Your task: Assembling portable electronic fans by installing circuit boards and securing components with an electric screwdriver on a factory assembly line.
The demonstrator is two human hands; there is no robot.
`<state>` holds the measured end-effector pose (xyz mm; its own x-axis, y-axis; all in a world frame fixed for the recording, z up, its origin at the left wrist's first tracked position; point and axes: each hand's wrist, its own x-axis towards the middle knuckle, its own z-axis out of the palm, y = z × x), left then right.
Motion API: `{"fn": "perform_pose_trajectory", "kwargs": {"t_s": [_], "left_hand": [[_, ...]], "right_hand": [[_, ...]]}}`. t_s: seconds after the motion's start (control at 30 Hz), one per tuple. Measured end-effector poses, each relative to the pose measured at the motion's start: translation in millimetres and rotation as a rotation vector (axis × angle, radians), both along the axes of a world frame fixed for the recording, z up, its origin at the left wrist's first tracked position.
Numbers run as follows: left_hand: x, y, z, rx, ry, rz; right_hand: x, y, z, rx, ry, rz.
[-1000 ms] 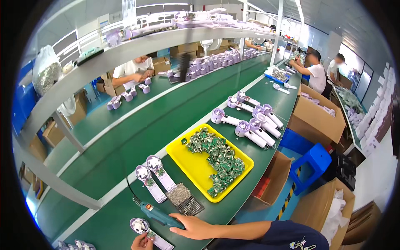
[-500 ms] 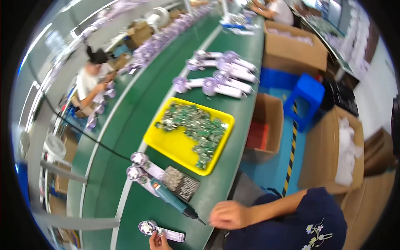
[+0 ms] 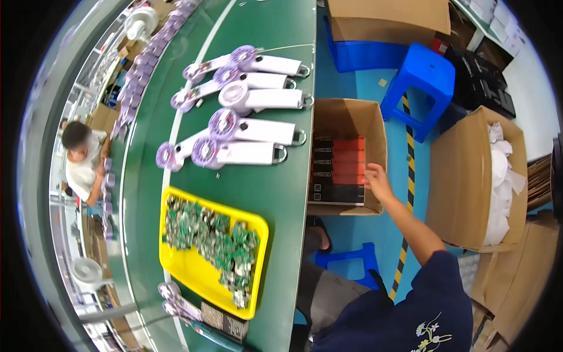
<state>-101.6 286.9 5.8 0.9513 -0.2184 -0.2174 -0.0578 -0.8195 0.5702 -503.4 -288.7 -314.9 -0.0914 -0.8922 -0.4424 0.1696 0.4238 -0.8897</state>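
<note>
My right hand (image 3: pixel 377 180) is stretched out over the right side of an open cardboard box (image 3: pixel 376 126) beside the bench. Its fingers are apart with nothing visible in them. Inside that box lie several flat red and black boxes (image 3: pixel 346 170), right by my fingertips. My left hand is out of view. On the green bench (image 3: pixel 287 205) stands a yellow tray (image 3: pixel 176 261) with a heap of small green circuit boards (image 3: pixel 205 234). Beyond it lie several white and purple handheld fans (image 3: pixel 258 132). A teal electric screwdriver (image 3: pixel 214 337) shows partly at the lower edge.
Next to the screwdriver is a block of small metal parts (image 3: pixel 223 321). A blue stool (image 3: pixel 425 76) and another cardboard box (image 3: pixel 457 188) holding white pieces stand to the right. Across the bench a person (image 3: pixel 85 161) sits by a row of purple parts.
The view has swung toward the right side. My right hand has gone from beside the screwdriver tip to the cardboard box. My left hand, with the fan it touched, has left the view.
</note>
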Motion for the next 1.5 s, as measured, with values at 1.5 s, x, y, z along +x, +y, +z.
{"fn": "perform_pose_trajectory", "kwargs": {"t_s": [1.5], "left_hand": [[-90.2, -416.5, -79.8, -0.279, 0.872, -0.575]], "right_hand": [[177.8, -140.5, -203.9, 0.45, -1.258, -0.62]]}}
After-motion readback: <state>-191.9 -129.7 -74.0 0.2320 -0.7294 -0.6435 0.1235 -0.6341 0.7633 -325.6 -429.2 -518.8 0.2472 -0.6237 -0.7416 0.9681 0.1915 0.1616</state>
